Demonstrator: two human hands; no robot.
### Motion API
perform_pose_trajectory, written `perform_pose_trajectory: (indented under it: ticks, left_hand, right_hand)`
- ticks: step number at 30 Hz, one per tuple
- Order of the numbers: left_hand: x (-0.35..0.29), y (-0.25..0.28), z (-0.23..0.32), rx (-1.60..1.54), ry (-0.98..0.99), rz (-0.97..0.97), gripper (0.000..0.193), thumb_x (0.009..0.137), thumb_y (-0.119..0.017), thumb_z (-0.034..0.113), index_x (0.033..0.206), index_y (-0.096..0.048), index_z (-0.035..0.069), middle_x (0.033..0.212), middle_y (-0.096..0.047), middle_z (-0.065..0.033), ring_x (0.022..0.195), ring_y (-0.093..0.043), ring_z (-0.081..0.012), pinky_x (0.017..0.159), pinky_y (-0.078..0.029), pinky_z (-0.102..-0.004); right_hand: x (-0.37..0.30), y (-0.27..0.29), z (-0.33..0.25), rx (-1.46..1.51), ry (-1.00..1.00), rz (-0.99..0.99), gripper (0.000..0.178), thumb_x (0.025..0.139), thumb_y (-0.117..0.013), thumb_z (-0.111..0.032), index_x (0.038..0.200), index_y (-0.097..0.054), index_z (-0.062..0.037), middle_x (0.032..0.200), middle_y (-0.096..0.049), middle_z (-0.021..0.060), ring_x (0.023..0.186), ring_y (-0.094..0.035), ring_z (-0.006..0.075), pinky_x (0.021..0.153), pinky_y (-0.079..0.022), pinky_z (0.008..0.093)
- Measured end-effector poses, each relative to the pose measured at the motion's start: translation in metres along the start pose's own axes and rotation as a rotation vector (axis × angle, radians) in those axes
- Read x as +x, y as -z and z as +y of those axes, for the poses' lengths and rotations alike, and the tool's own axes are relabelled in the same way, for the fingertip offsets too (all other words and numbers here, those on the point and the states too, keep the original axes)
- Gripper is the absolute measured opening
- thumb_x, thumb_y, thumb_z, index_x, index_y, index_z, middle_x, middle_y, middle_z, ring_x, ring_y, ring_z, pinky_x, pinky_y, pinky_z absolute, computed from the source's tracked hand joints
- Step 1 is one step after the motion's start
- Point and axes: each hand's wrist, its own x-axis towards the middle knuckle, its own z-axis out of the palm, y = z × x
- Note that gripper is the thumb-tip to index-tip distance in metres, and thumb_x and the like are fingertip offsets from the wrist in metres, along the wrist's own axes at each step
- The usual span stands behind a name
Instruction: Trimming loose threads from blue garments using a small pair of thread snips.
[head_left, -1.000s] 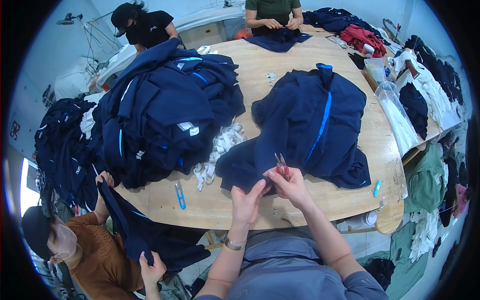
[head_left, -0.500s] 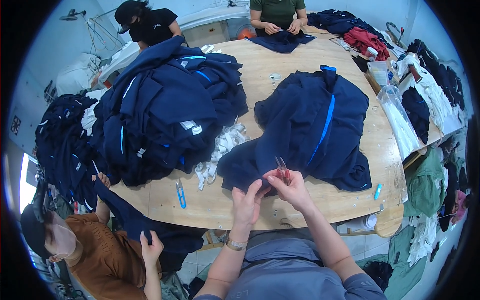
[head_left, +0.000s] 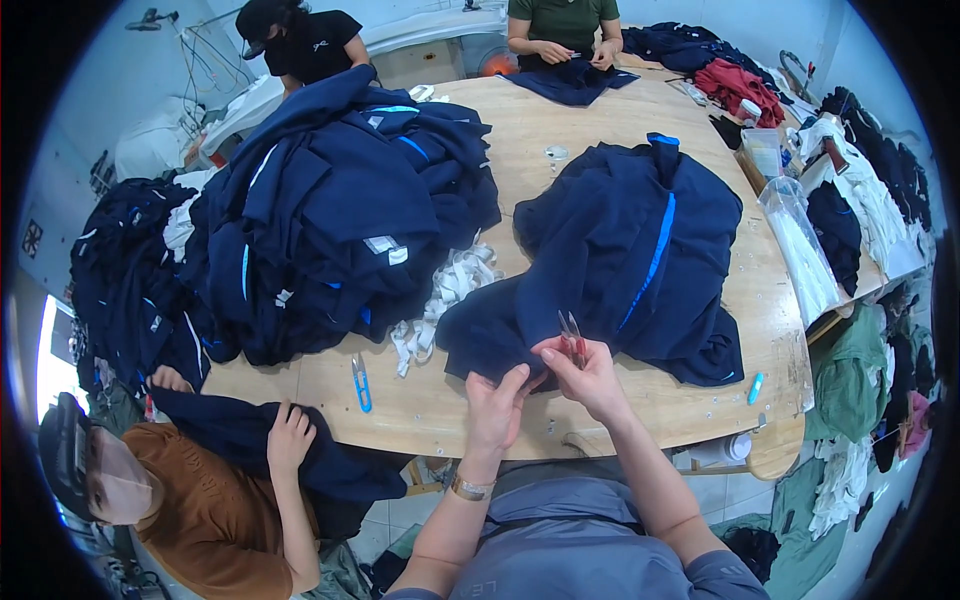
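Note:
A navy garment (head_left: 600, 260) with a bright blue stripe lies spread before me, its near left part reaching toward my hands. At its near edge, my left hand (head_left: 493, 408) pinches the cloth between thumb and fingers. Right beside it, my right hand (head_left: 588, 380) is closed around red-handled thread snips (head_left: 574, 342), their metal blades pointing up and away from me. The right thumb and forefinger meet at the same edge of cloth. What lies exactly between the fingertips is too small to make out.
A big heap of navy garments (head_left: 330, 210) covers the table's left, beside tangled white tape (head_left: 462, 285). Blue-handled snips (head_left: 361, 385) lie near the front; a small light-blue tool (head_left: 755, 388) lies right. A co-worker (head_left: 205, 490) sits close at left; two people work across the table.
My hands stay nearly in place on the cloth edge, the snips still in the right one. The co-worker at left has lowered their navy cloth and shifted both hands. The view moved slightly.

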Motion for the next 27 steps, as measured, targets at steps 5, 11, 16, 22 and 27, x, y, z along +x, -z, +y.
perform_pose_trajectory:
  ticks: [5,11,16,22,27]
  left_hand:
    - [-0.001,-0.001,0.001,0.016,0.011,0.002,0.034,0.083,-0.052,-0.003,0.116,-0.048,0.002,0.107,-0.059,-0.0099,0.096,-0.060,-0.0198,0.084,-0.052,-0.0409]
    - [0.000,0.001,-0.002,-0.002,0.019,0.000,0.034,0.084,-0.052,-0.003,0.117,-0.047,0.002,0.108,-0.058,-0.0100,0.097,-0.060,-0.0195,0.085,-0.052,-0.0404]
    - [-0.001,-0.001,0.001,-0.010,0.011,0.003,0.034,0.084,-0.052,-0.003,0.117,-0.047,0.002,0.108,-0.058,-0.0100,0.097,-0.059,-0.0192,0.084,-0.052,-0.0398]
    - [0.002,-0.002,0.012,-0.106,-0.012,0.128,0.023,0.086,-0.052,0.000,0.109,-0.052,0.004,0.102,-0.059,-0.0065,0.093,-0.059,-0.0169,0.080,-0.053,-0.0380]
    - [0.005,0.007,0.018,-0.219,-0.099,0.193,0.021,0.089,-0.048,0.007,0.109,-0.051,0.003,0.106,-0.059,-0.0097,0.097,-0.059,-0.0197,0.082,-0.052,-0.0408]
  right_hand:
    - [-0.001,-0.001,-0.002,0.017,0.000,0.013,0.016,0.088,-0.059,-0.017,0.092,-0.066,-0.0036,0.054,-0.047,-0.0080,0.043,-0.035,-0.0003,0.039,-0.023,0.0182]
    - [0.000,-0.001,0.000,0.034,-0.015,0.016,0.015,0.089,-0.056,-0.013,0.094,-0.062,0.0003,0.051,-0.041,-0.0075,0.039,-0.030,0.0000,0.035,-0.019,0.0192]
    - [0.000,-0.003,-0.003,0.043,-0.034,0.004,0.015,0.089,-0.056,-0.013,0.094,-0.061,0.0003,0.051,-0.041,-0.0076,0.039,-0.030,0.0000,0.035,-0.019,0.0190]
    - [0.001,-0.004,0.003,0.153,-0.001,0.057,0.016,0.089,-0.057,-0.014,0.098,-0.062,-0.0024,0.052,-0.042,-0.0085,0.040,-0.031,-0.0010,0.037,-0.021,0.0181]
    - [-0.001,0.002,0.008,0.162,0.034,0.086,0.016,0.090,-0.053,-0.011,0.100,-0.058,0.0009,0.052,-0.035,-0.0084,0.038,-0.025,-0.0002,0.034,-0.018,0.0188]
